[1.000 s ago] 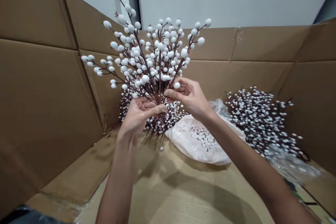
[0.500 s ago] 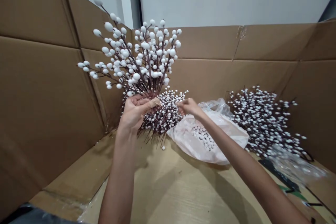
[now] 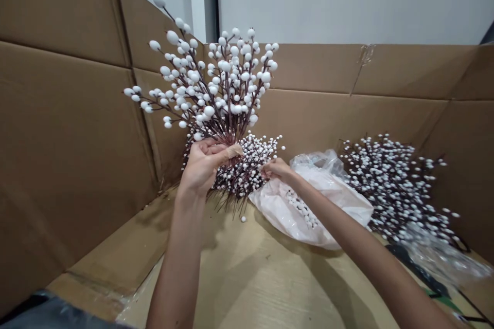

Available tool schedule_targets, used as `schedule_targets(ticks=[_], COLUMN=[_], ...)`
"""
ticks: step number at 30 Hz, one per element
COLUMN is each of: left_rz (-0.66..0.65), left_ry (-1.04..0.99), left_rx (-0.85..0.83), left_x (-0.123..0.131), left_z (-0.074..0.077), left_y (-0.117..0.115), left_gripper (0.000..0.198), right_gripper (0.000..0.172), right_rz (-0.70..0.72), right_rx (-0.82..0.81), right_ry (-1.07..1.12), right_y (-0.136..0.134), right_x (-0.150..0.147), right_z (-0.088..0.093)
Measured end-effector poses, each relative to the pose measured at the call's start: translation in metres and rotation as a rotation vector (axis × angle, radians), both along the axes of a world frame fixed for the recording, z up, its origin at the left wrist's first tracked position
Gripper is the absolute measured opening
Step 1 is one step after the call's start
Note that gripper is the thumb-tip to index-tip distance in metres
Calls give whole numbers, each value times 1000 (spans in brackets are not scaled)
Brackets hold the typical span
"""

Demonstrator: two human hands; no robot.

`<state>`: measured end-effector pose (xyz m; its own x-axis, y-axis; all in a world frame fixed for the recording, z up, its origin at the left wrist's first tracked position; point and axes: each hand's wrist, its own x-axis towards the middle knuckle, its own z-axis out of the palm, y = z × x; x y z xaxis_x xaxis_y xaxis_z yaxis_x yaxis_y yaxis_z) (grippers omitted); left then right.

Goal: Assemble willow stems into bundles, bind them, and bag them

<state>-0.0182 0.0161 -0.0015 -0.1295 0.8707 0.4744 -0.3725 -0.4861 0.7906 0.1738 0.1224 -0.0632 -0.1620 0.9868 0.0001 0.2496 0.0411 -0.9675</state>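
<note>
the left hand [image 3: 203, 167] grips a spray of artificial berry stems [image 3: 219, 82] at its gathered dark-red base, the thumb wrapped in a beige plaster [image 3: 234, 150]. white oval berries crowd the thin stems, which fan upward, the longest reaching toward eleven o'clock. at the hand's three o'clock sits a dense bundle of smaller berries [image 3: 243, 172], its edge pinched by the right hand's fingertips [image 3: 268, 168].

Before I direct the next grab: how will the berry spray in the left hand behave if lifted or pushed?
The spray looks light for its size: the left hand carries it by the base alone. Its thin stems fan out without drooping, so probably stiff but springy. Berries may shed: a loose berry lies on the cardboard nearby.
</note>
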Motion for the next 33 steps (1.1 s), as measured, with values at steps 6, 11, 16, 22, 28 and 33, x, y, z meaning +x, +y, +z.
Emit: schedule_targets(ticks=[6, 11, 16, 22, 28, 33], left_rz=[-37, -39, -83, -120, -188, -108], left_ry=[17, 32, 40, -17, 45, 77], left_rx=[12, 1, -39, -41, 15, 68], left_x=[-2, 2, 13, 18, 15, 15], left_z=[-2, -1, -2, -3, 3, 5], left_y=[0, -2, -6, -11, -13, -16], left_gripper=[35, 39, 44, 46, 35, 34], right_gripper=[7, 13, 17, 12, 12, 16], right_rz=[-15, -21, 201, 235, 181, 79], right_rx=[-33, 144, 618, 759, 868, 1022], right_ry=[178, 341, 138, -123, -229, -379], right_y=[-31, -93, -151, -152, -145, -147], right_x=[40, 59, 18, -31, -38, -47], right_z=[54, 101, 132, 152, 151, 149])
